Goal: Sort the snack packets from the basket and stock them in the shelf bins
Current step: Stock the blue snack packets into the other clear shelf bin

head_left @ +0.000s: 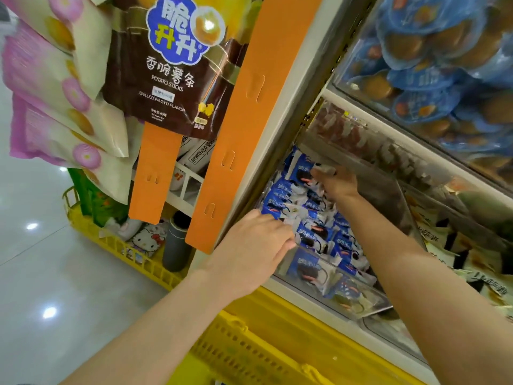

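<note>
Several blue-and-white snack packets [316, 218] lie piled in a clear shelf bin [369, 304] at the centre. My left hand [255, 245] rests at the bin's near left corner, fingers curled onto the edge of a blue packet [277, 207]. Deeper in the bin, my right hand [337, 183] grips the top of another blue packet [301, 169] near the back. A yellow plastic basket [249, 345] sits below the shelf, under my forearms.
An orange hanging strip [249, 115] with a brown potato-stick bag [166, 73] hangs left of the shelf post. Pink and cream bags [55, 101] hang at far left. A second yellow crate [116, 245] stands on the floor. Neighbouring bins hold blue cake packs [433, 65] and yellow packets [477, 268].
</note>
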Demonstrator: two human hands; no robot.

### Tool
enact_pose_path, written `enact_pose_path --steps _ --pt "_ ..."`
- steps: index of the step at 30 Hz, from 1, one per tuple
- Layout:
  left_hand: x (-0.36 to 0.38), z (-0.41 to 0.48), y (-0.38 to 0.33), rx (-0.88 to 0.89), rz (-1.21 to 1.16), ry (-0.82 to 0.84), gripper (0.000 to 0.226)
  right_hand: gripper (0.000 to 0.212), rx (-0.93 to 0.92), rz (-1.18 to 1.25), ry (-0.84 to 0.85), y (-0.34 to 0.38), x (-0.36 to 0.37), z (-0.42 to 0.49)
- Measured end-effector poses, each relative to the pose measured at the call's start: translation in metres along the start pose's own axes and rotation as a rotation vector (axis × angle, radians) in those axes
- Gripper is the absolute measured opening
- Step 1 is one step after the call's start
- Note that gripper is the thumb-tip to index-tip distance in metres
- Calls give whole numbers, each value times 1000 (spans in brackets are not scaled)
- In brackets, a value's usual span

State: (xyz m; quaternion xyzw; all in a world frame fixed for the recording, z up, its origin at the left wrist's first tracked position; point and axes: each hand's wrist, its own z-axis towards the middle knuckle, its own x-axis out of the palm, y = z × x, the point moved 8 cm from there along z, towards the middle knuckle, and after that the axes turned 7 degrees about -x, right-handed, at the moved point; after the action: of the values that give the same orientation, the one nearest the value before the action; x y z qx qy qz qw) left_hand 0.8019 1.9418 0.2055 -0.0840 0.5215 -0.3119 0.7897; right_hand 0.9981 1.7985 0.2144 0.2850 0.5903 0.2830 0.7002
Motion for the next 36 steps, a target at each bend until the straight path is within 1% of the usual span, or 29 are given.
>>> enact_pose_path --steps 3,5,6,7,8,10,13,17,19,21,24,26,28,30,33,36 --pt "0 -1 1 -4 -22 -6 27 30 -89 -139 -48 18 4 16" --pt "0 -1 1 -5 -21 -5 30 13 -125 -152 -37 17 9 27" --pt "1 -1 1 -6 -20 -4 32 16 -145 -141 -34 16 10 31" --pt "1 -1 1 -7 -23 -6 32 24 -163 -140 -33 14 12 34" --pt "1 -1 1 -8 -27 -9 31 26 -171 -139 -39 12 12 37" --pt "1 0 2 -7 -30 -12 30 15 -176 -164 -42 9 15 38" --pt "1 0 3 -1 -9 -13 29 32 -159 -199 20 2 26 36" --pt "3 0 2 2 4 -6 30 43 -155 -197 8 0 22 31" --pt "3 0 3 7 11 -4 30 45 -152 -192 -14 2 18 28" --pt "4 0 3 17 21 2 28 50 -140 -193 5 4 15 20" --pt "4 0 2 26 17 1 26 63 -193 -265 54 13 6 -6" --pt "3 -1 1 28 18 -5 26 56 -281 -306 88 21 -3 -34" --pt "3 -1 1 22 20 -6 24 45 -325 -262 113 22 -12 -69" --pt "4 -1 1 -2 12 1 25 40 -344 -219 133 16 -21 -105" --pt "7 -3 -1 -49 -2 25 24 41 -335 -237 178 -1 -33 -153" --pt "8 -8 -7 -79 -15 25 25 45 -391 -407 168 -15 -43 -192"
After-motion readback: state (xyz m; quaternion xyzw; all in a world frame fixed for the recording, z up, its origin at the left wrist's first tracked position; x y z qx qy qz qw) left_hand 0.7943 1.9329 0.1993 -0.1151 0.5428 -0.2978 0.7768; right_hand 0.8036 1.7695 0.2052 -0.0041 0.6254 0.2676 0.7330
